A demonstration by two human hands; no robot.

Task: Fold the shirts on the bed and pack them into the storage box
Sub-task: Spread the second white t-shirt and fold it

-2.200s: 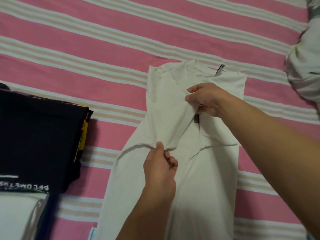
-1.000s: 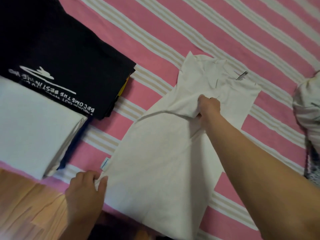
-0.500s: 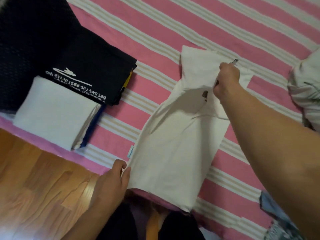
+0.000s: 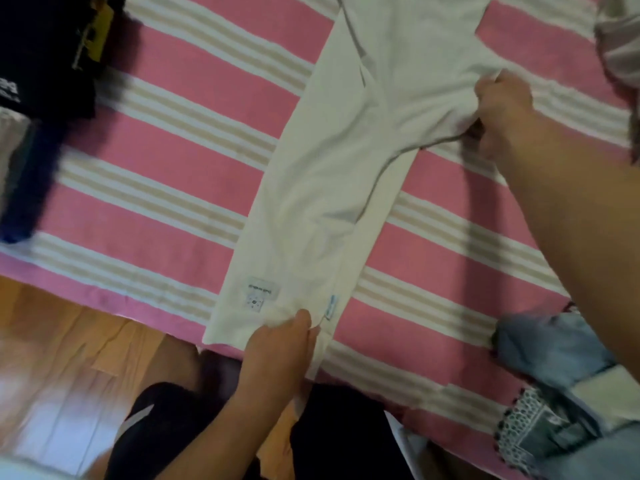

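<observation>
A white shirt (image 4: 332,174) lies lengthwise on the pink striped bed sheet (image 4: 156,161), folded into a narrow strip, its hem at the bed's near edge and a care label showing near the hem. My left hand (image 4: 280,344) pinches the hem at the near edge. My right hand (image 4: 502,105) grips a bunched fold on the shirt's right side, farther up the bed. The collar end runs out of the top of the view.
A folded black shirt (image 4: 41,46) with white print sits at the far left, with dark blue cloth (image 4: 24,188) below it. Blue and patterned clothes (image 4: 554,386) lie at the lower right, pale clothes (image 4: 620,39) at the upper right. Wooden floor (image 4: 69,341) borders the bed.
The left side of the shirt has been folded over toward the right. My left hand still holds the hem; my right hand moved from the collar area to the shirt's right side. The view shifted closer.
</observation>
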